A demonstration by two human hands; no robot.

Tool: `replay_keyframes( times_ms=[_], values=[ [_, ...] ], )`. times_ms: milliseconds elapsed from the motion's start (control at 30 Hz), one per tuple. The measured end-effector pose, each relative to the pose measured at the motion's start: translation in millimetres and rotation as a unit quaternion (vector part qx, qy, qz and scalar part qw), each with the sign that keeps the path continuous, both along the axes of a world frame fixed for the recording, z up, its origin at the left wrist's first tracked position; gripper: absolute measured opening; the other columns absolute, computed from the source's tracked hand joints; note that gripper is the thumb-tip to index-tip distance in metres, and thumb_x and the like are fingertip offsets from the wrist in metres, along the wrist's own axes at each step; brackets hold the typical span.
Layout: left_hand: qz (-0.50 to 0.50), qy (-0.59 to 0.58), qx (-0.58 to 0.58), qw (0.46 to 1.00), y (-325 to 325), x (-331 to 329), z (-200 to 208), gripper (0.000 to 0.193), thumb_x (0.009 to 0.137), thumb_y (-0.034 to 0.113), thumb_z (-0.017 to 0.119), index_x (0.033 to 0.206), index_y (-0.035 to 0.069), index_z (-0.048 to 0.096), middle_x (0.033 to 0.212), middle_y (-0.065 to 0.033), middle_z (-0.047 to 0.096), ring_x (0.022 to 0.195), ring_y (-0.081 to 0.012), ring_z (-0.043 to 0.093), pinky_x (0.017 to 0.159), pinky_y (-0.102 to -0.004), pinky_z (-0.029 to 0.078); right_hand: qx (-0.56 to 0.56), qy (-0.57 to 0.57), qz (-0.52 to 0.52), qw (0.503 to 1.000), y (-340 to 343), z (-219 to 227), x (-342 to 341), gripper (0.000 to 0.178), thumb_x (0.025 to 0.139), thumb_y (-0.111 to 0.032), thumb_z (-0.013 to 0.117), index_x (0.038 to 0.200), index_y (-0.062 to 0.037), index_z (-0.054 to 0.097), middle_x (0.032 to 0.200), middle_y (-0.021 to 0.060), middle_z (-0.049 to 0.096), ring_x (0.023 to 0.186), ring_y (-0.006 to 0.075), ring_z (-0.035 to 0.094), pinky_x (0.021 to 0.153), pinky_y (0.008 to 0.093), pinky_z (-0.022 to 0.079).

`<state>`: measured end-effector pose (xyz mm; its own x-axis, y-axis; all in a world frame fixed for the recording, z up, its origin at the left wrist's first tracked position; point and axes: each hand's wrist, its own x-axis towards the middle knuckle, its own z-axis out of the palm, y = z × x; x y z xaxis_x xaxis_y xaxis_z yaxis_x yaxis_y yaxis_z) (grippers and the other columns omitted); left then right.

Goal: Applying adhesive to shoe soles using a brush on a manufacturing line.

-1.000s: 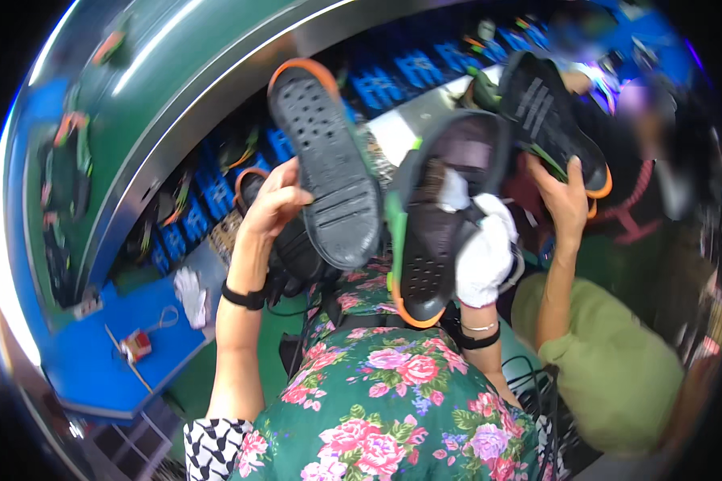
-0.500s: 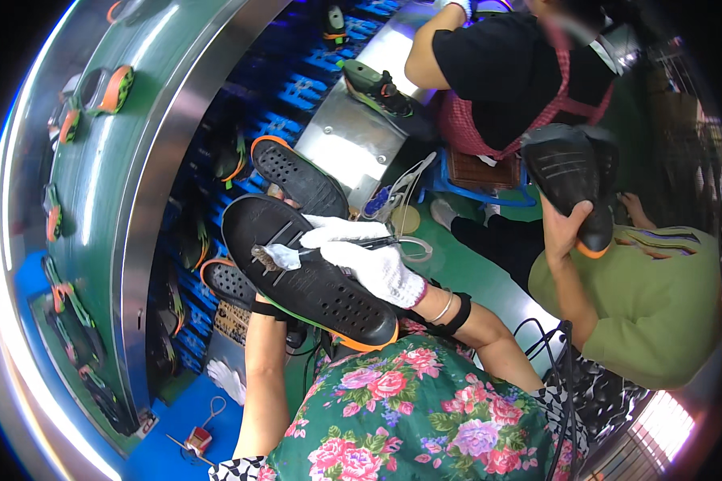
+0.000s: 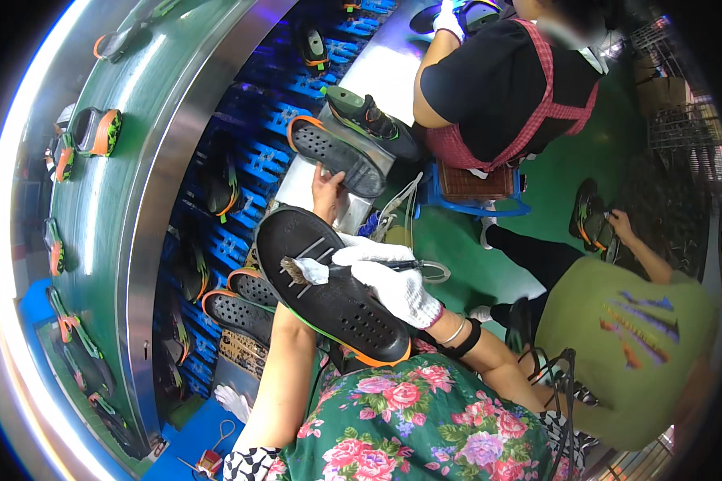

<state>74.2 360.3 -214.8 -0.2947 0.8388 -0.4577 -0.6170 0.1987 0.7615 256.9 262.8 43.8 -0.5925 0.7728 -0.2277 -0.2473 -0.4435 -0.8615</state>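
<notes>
A large black shoe sole (image 3: 338, 309) with an orange heel edge lies tilted over my left forearm and lap. My right hand (image 3: 397, 290), in a white knitted glove, is closed around a brush (image 3: 306, 271); its bristles rest on the sole by the pale grooves. Bare, my left hand (image 3: 326, 192) reaches past the black sole and grips the edge of a second shoe sole (image 3: 337, 156), dark with holes and an orange rim. That one is over the metal ledge, beside a dark shoe (image 3: 373, 124). Whether the ledge bears its weight I cannot tell.
Left, a green conveyor (image 3: 168, 72) carries shoes; blue racks (image 3: 269, 160) line its near side. More perforated soles (image 3: 237, 314) lie left of my forearm. A co-worker in a checked apron (image 3: 529, 120) sits ahead; another in an olive shirt (image 3: 618, 337) bends at right.
My left hand and its sole have moved away and right, onto the ledge. The brush and black sole shifted slightly right. The olive-shirted person no longer holds up a black shoe.
</notes>
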Motion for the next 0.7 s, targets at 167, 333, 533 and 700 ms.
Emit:
replay_keyframes(
  times_ms=[167,333,533,700],
  values=[
    [-0.017,-0.083,0.031,0.996,14.3,33.1,-6.2,0.081,0.089,-0.011,0.059,0.157,0.013,0.023,0.114,-0.014,0.065,0.093,-0.022,0.067,0.075,-0.0354,0.056,0.025,-0.031,-0.019,0.999,2.8,3.2,2.6,0.028,0.095,-0.011,0.059,0.117,0.0028,0.071,0.116,0.0083,0.071,0.102,0.0137,0.064,0.09,0.028,0.052],
    [-0.069,0.154,0.005,0.986,1.2,2.5,-28.1,0.073,0.085,-0.006,0.066,0.15,0.007,0.034,0.127,-0.0157,0.05,0.1,-0.0216,0.059,0.085,-0.0339,0.052,0.03,-0.011,0.003,0.999,0.2,10.6,-8.6,0.029,0.096,-0.011,0.059,0.117,0.004,0.071,0.114,0.0095,0.072,0.102,0.0148,0.065,0.092,0.0292,0.052],
    [-0.036,0.421,-0.009,0.906,-15.1,32.2,26.7,0.068,0.078,-0.005,0.065,0.143,0.007,0.047,0.112,-0.0149,0.045,0.093,-0.0229,0.051,0.08,-0.0366,0.049,0.039,-0.018,0.024,0.999,5.7,15.9,-6.2,0.029,0.096,-0.01,0.06,0.119,0.005,0.07,0.112,0.0097,0.073,0.103,0.015,0.066,0.093,0.0295,0.052],
    [-0.148,0.537,-0.002,0.83,-25.0,54.2,33.8,0.056,0.082,-0.003,0.053,0.136,0.009,0.056,0.093,-0.0159,0.063,0.084,-0.0334,0.063,0.081,-0.0413,0.052,0.065,-0.024,0.025,0.997,6.2,14.3,-2.3,0.029,0.096,-0.01,0.06,0.119,0.0043,0.07,0.111,0.0096,0.073,0.102,0.0147,0.066,0.093,0.0294,0.052]
  ],
)
